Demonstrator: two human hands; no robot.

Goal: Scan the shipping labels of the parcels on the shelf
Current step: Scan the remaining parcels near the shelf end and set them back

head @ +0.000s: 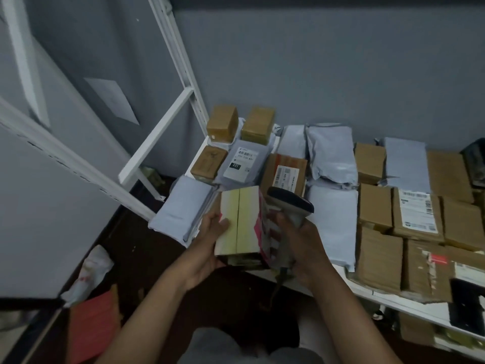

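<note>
While the left hand (210,233) grips a yellow parcel (240,222), the right hand (301,240) clasps the scanner (291,206)

Box (240,224) left of scanner (291,206) — shelf (393,304) of parcels behind.

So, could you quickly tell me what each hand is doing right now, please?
Left hand: grips the yellow parcel.
Right hand: grips the scanner.

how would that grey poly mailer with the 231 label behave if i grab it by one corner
The grey poly mailer would probably flop and sag, since its thin plastic film wrinkles like the bags beside it. Its smooth film may slip in the fingers. It lies flat and thin between the small brown boxes, so it likely weighs little and won't roll.
</note>
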